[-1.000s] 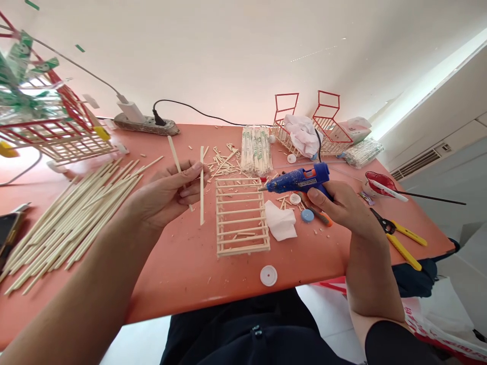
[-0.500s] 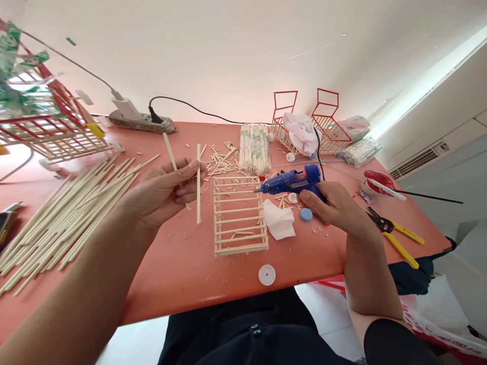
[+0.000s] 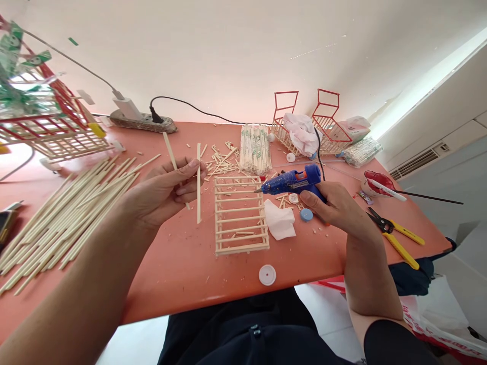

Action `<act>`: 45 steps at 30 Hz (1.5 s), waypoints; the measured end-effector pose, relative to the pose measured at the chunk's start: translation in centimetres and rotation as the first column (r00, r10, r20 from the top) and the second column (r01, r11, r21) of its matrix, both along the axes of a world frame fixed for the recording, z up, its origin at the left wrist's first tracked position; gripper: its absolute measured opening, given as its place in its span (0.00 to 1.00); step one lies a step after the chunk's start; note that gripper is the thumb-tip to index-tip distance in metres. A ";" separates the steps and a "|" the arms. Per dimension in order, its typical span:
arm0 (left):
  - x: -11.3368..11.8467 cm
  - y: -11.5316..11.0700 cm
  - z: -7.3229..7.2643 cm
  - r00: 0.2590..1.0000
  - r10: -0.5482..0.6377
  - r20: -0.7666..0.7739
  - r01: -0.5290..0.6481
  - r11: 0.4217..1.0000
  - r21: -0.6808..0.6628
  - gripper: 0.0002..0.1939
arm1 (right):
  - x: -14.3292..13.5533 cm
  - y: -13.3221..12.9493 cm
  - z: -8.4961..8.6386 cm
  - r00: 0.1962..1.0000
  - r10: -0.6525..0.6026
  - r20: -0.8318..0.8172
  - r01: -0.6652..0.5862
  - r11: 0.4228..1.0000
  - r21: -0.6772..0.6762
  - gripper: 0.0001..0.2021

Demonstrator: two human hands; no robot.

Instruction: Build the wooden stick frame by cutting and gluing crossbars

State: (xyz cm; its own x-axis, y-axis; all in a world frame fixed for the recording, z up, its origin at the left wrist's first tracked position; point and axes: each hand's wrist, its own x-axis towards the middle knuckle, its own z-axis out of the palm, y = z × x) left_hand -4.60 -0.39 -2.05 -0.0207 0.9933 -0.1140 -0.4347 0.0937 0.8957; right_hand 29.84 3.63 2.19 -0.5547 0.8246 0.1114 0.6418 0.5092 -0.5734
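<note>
My left hand (image 3: 167, 187) is closed on two pale wooden sticks. One stick (image 3: 198, 192) is pinched upright between thumb and fingertips; the other (image 3: 169, 151) slants behind the thumb and through the fingers. My right hand (image 3: 335, 208) grips a blue glue gun (image 3: 291, 181) by its handle. Its nozzle points left, over the upper right part of a small rectangular frame of sticks (image 3: 239, 220) lying on the table. A white tissue (image 3: 280, 220) lies at the frame's right side.
Long sticks (image 3: 76, 218) lie at the left, below a red-edged stick structure (image 3: 45, 132). A power strip (image 3: 144, 122), bagged sticks (image 3: 255, 148) and two chair-like stick models (image 3: 330, 126) stand at the back. Yellow-handled pliers (image 3: 395, 233) and a white disc (image 3: 267, 275) lie nearer.
</note>
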 end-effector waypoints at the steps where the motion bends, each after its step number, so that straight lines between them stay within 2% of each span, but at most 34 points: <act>1: 0.0 0.0 0.0 1.000 -0.003 -0.001 0.003 1.000 0.001 0.16 | 0.0 0.0 0.0 1.000 -0.002 -0.003 0.002 1.000 0.003 0.27; 5: -0.3 -0.1 -0.1 1.000 -0.003 0.008 0.004 1.000 -0.016 0.14 | -0.1 -0.1 0.2 1.000 -0.005 0.002 0.005 1.000 -0.015 0.28; 14: -0.3 0.5 0.2 0.990 0.127 0.064 -0.121 0.988 -0.093 0.11 | 0.1 -0.1 0.1 1.000 0.009 -0.003 -0.009 1.000 -0.023 0.29; 20: -0.1 0.4 0.2 0.998 0.058 0.026 -0.055 0.993 -0.108 0.10 | 0.4 -0.2 0.4 0.999 0.039 -0.010 -0.039 0.999 -0.034 0.29; 29: -0.4 0.5 -0.3 0.999 0.041 0.031 -0.039 0.997 -0.065 0.09 | 0.5 -0.3 0.8 0.999 0.047 0.024 -0.047 0.998 -0.031 0.30; 37: -0.3 0.6 -0.3 0.998 0.053 0.019 -0.052 0.997 -0.060 0.11 | 0.4 -0.3 0.4 0.996 0.083 -0.027 -0.084 0.995 -0.050 0.27; 43: -0.9 0.7 -0.7 0.998 0.045 0.041 -0.043 0.998 -0.051 0.23 | 0.5 -0.4 0.3 0.997 0.072 -0.031 -0.072 0.997 -0.004 0.28; 45: -0.9 0.6 -0.7 0.998 0.054 0.044 -0.052 0.997 -0.055 0.22 | 0.6 -0.5 0.3 0.997 0.072 -0.020 -0.072 0.997 0.012 0.28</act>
State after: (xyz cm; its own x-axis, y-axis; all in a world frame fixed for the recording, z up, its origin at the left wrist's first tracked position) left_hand -5.47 0.21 -2.71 -0.0666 0.9834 -0.1689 -0.4807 0.1168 0.8691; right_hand 30.45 3.12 2.45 -0.6099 0.7813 0.1328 0.5914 0.5603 -0.5800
